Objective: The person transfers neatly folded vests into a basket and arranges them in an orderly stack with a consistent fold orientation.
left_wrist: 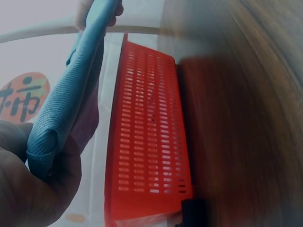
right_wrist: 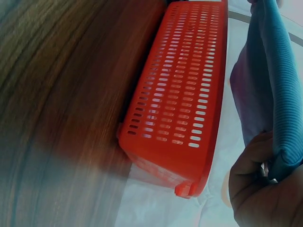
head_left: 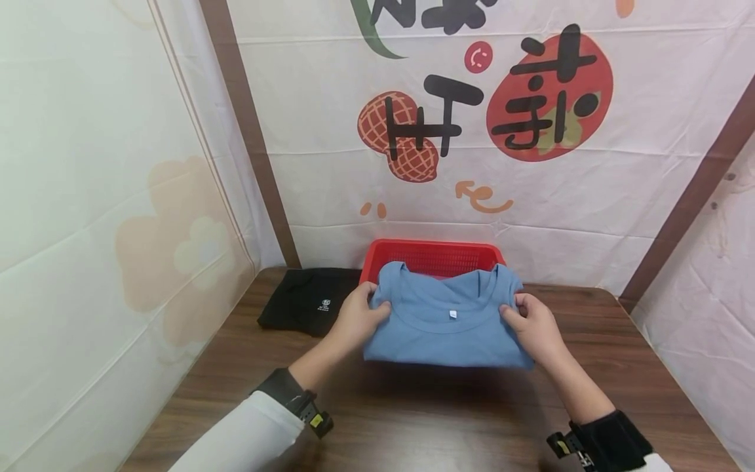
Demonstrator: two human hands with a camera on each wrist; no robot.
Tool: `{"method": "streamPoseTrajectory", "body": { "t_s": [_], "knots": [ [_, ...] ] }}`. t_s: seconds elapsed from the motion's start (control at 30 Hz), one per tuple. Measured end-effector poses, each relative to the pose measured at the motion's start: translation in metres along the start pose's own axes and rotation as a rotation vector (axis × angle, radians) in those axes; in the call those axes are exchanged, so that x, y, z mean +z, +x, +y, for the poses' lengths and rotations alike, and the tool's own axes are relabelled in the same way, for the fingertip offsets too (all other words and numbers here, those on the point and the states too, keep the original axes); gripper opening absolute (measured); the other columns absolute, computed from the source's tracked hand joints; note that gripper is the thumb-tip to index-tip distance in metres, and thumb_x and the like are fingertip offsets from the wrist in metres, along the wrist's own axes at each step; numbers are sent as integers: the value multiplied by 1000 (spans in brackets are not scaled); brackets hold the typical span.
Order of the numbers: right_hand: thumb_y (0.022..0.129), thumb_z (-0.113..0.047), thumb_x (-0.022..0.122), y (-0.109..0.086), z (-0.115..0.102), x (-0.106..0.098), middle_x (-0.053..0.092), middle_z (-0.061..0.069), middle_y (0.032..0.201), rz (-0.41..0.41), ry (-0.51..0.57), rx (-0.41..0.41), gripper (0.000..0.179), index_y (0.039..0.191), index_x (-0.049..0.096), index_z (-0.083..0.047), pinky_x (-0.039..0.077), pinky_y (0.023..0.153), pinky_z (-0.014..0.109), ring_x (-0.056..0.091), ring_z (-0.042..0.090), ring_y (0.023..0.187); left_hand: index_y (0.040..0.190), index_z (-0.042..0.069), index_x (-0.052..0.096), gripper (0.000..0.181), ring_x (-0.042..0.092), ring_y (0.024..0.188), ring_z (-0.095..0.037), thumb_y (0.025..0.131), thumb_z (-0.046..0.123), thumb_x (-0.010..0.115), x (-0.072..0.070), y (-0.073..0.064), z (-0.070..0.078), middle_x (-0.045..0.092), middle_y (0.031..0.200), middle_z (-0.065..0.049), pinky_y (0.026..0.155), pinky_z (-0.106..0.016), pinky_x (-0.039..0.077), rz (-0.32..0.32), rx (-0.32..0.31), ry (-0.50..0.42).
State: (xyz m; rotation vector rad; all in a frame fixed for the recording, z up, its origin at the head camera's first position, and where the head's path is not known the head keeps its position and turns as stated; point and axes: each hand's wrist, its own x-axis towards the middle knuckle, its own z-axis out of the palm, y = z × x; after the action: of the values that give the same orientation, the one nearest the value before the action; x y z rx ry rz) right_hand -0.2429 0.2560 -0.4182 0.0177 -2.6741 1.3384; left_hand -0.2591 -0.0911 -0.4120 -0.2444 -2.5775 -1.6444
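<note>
A folded blue T-shirt (head_left: pixel 448 341), its neckline and small white label facing up, is held in the air in front of a red plastic basket (head_left: pixel 436 249). My left hand (head_left: pixel 356 314) pinches its left side, thumb on top. On the opposite side my right hand (head_left: pixel 533 324) grips the shirt the same way. Both wrist views show the folded edge of the shirt (left_wrist: pixel 66 104) between thumb and fingers, higher than the slotted basket wall (right_wrist: pixel 180 80). The shirt hides most of the basket's front in the head view.
A folded black garment (head_left: pixel 307 301) with a small white print lies left of the basket on the brown wooden table (head_left: pixel 425 426). Behind the table hangs a white printed cloth (head_left: pixel 318 164), with more cloth at both sides.
</note>
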Motion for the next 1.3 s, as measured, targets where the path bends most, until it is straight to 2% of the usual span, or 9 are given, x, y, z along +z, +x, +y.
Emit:
{"method": "streamPoseTrajectory", "body": {
  "t_s": [0.33,0.5,0.7,0.8,1.07,1.3],
  "knots": [
    [104,-28,59,18,3,0,68,20,110,18,31,5,40,123,57,6,47,83,29,58,27,101,118,5,60,27,62,100,-25,94,14,70,1,23,-1,66,109,-10,93,-44,56,23,69,42],
    [104,-30,58,24,4,0,64,19,108,20,48,19,40,122,56,6,46,81,28,56,27,101,119,8,59,27,62,102,-24,95,16,70,1,31,-2,65,111,-8,95,-43,56,10,64,56],
    [104,-27,59,33,6,1,49,8,81,54,50,-24,29,99,52,1,41,64,28,49,22,79,118,7,60,26,61,102,-26,95,16,70,1,45,-6,64,110,-9,94,-43,55,11,95,90],
    [103,-26,59,38,7,0,42,4,74,58,58,-36,29,93,48,-2,38,59,29,45,20,73,117,7,60,25,61,100,-26,95,16,69,2,52,-7,65,108,-9,93,-44,54,21,101,108],
    [104,-28,58,52,7,-3,42,0,72,65,48,-44,30,90,46,-4,37,58,28,43,15,68,116,8,60,27,59,100,-24,93,18,69,5,74,-10,64,109,-9,92,-42,53,19,104,120],
    [105,-29,57,65,9,-1,39,-1,73,49,86,-30,30,90,42,-7,37,58,29,42,14,68,117,8,59,27,59,102,-25,93,18,68,4,90,-12,64,111,-9,92,-41,51,13,98,125]
  ]
}}
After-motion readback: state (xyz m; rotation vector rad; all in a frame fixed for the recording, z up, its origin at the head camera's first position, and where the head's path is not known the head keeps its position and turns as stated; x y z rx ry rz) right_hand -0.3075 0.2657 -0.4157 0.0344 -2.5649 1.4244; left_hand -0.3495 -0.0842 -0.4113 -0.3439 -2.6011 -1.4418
